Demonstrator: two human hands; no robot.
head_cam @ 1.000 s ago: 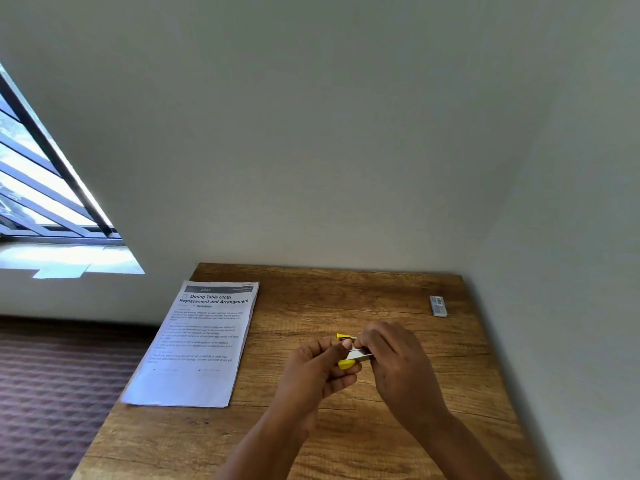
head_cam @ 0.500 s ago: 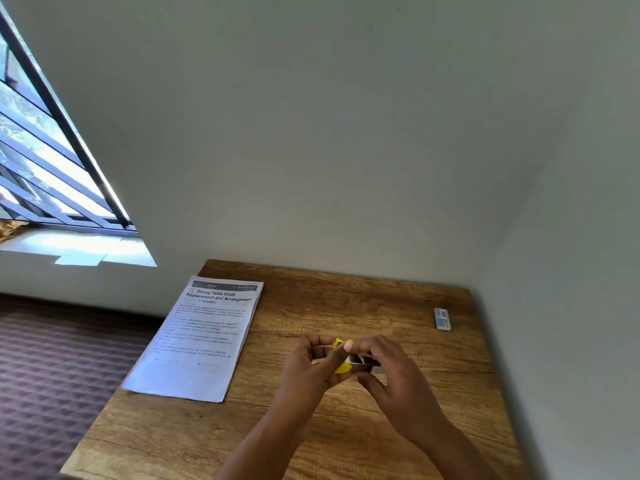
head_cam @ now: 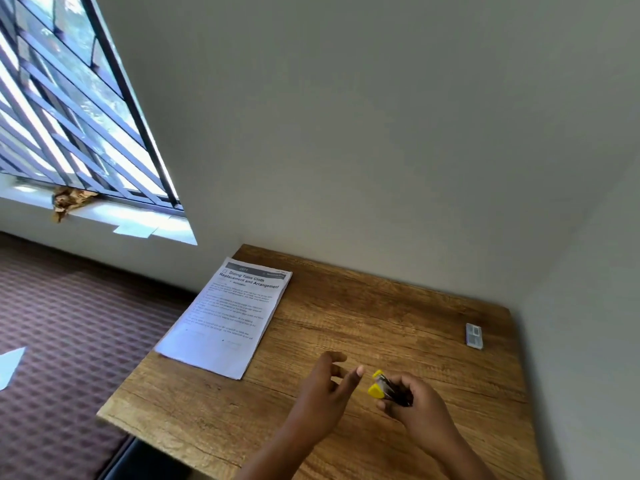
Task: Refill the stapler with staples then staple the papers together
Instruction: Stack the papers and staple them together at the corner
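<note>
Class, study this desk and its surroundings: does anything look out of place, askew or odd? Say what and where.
On the table nothing looks amiss, though the papers overhang its left edge. Off it, a crumpled brown wad sits on the window sill, and a loose sheet lies on the carpet at left.

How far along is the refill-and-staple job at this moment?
Done: nothing confirmed. In hand: the right hand grips the yellow stapler; the left hand is open beside it. Left: the papers lie apart, with no staple visible, and the small staple box sits far right on the table.
</note>
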